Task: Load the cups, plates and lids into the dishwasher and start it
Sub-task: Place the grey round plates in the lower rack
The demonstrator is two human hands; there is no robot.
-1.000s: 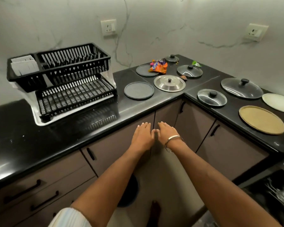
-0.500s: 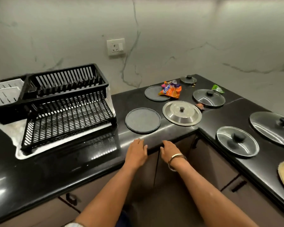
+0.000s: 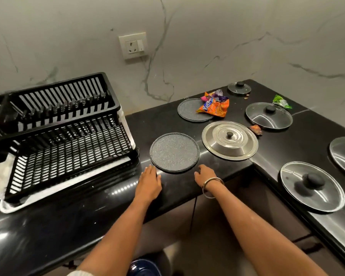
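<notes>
A grey speckled plate lies near the front edge of the black counter. My left hand rests flat on the counter at the plate's near-left rim, fingers straight. My right hand, with a bangle on the wrist, sits at the plate's near-right rim, fingers bent down over the counter edge, holding nothing. Behind lie a steel lid, a second grey plate, a small glass lid, a medium glass lid, another glass lid and a large lid cut by the frame.
A black two-tier dish rack stands on a white mat at the left. An orange snack wrapper lies partly on the far plate, a green wrapper at the back. A wall socket is above. Cabinet doors sit below the counter.
Both hands have moved forward and apart, from together below the counter edge up onto the counter on either side of the near grey plate. My view has moved closer and leftward.
</notes>
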